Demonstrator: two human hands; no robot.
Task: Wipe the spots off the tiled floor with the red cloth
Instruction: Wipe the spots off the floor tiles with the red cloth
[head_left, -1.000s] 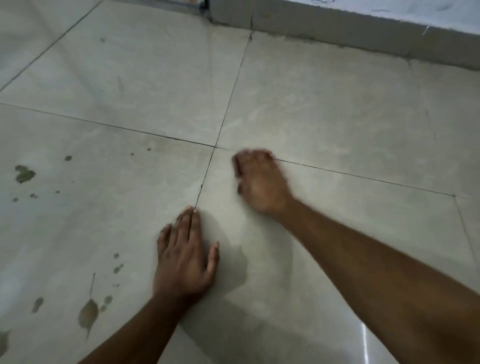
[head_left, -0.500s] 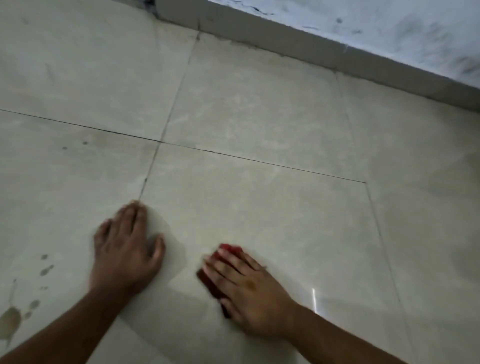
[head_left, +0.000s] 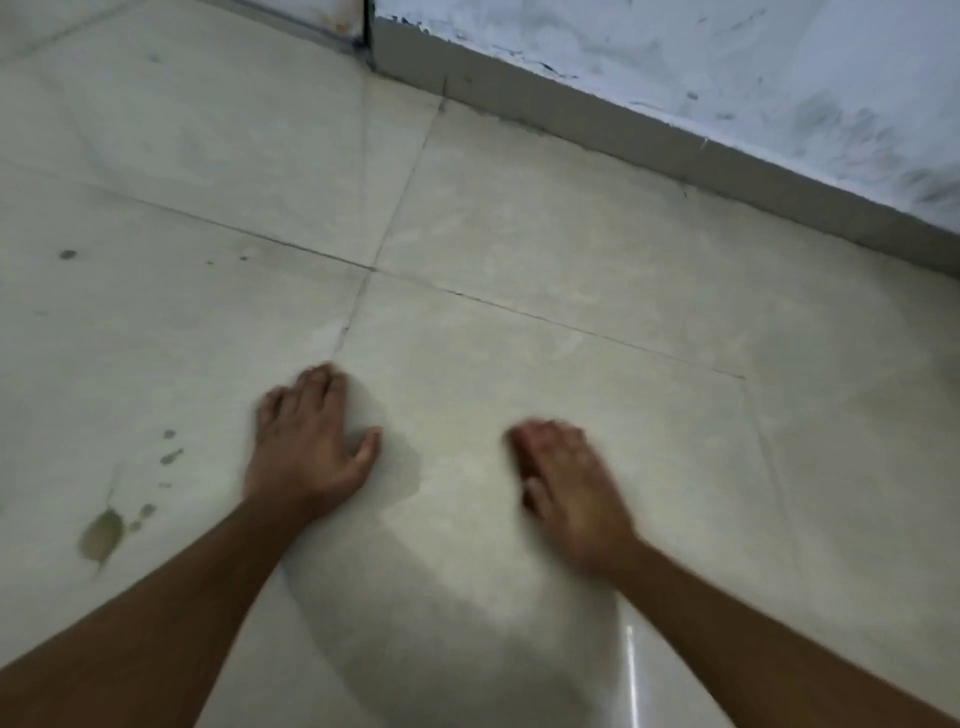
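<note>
The right hand (head_left: 566, 488), blurred, presses flat on the soft, light red cloth (head_left: 523, 470), barely showing. Left hand (head_left: 306, 452) lies open on the tiled floor (head_left: 519, 208), right of the largest spot (head_left: 102, 535). The limp cloth likely bunches; palm it flat.

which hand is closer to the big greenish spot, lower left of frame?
Left. The left hand rests flat on the tile just right of the big spot. The right hand, blurred, with a sliver of red cloth under it, sits further right, beyond the left hand.

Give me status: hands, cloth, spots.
Left hand flat on floor, bracing. Right hand blurred, pressing red cloth, mostly hidden. Big spot and smaller spots unwiped, left of left hand. Nothing in the way.
</note>
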